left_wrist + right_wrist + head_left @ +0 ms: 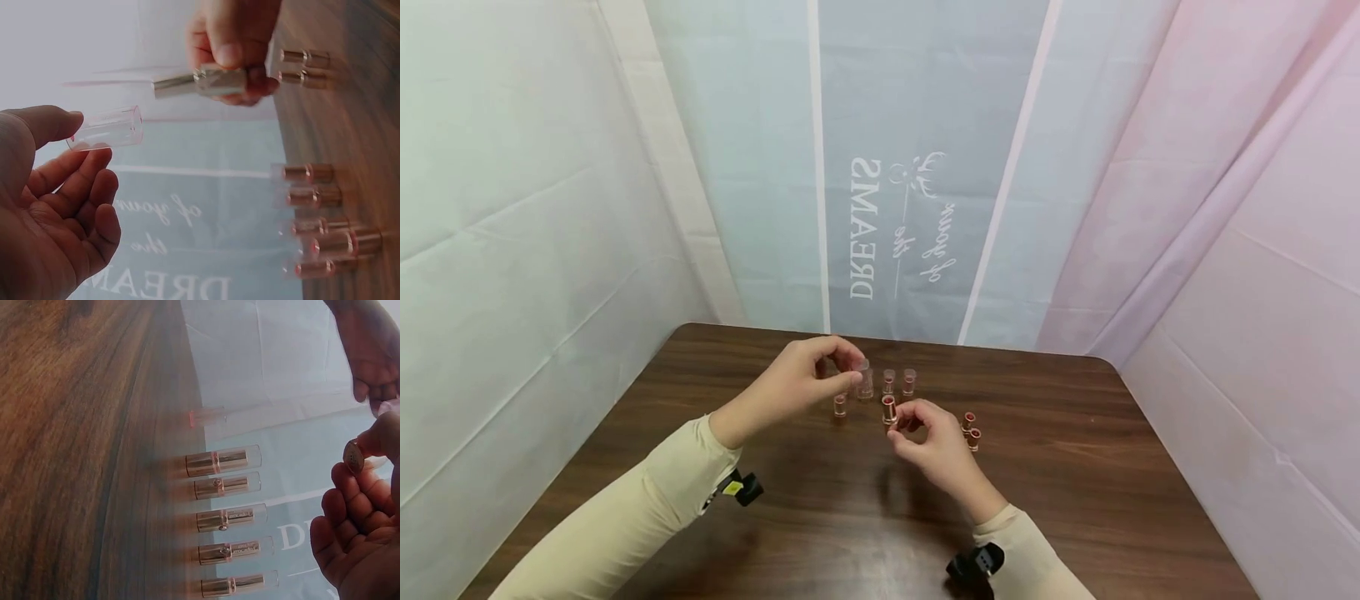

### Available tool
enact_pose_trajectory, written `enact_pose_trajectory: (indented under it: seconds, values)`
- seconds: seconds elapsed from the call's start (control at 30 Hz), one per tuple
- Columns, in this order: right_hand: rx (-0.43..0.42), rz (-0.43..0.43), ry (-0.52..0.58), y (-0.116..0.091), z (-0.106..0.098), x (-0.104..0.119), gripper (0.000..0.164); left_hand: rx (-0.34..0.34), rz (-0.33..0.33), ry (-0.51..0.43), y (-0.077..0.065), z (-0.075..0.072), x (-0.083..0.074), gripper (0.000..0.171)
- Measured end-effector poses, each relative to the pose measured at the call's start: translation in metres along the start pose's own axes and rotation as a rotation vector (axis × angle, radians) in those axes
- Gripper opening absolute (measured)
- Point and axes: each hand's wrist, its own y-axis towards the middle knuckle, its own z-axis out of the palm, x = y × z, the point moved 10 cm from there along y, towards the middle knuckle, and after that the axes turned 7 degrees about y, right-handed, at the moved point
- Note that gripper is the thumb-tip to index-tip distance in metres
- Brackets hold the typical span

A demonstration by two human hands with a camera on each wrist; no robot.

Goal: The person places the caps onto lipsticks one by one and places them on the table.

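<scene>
My left hand [808,375] pinches a clear, pink-tinted lipstick cap [106,129] between thumb and finger. The cap is held above the table, tilted slightly in the left wrist view. In my right hand [940,442] is a gold lipstick tube [889,410], uncapped, gripped low by thumb and fingers. A gap separates the tube from the cap. Behind and beside the hands, several gold lipsticks with clear caps [222,460] stand upright in a row. Two uncapped gold lipsticks [973,439] stand to the right of the right hand, partly hidden by it in the head view.
Everything stands on a dark brown wooden table [1075,483] with rounded far corners. A printed curtain [925,100] hangs behind it, with pale cloth walls at both sides. A blurred, clear pinkish piece [206,417] appears near the row in the right wrist view.
</scene>
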Motion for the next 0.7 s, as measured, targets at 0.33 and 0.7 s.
enact_pose_trajectory:
  seconds: [0.33,0.7]
  values:
    - [-0.009,-0.021,-0.009,0.002,0.002,0.003,0.022,0.062,0.011,-0.041,0.011,0.015,-0.013,0.014]
    - [0.009,-0.024,0.035,0.002,0.001,0.009,0.018,0.132,0.021,-0.046,0.01,0.033,-0.014,0.013]
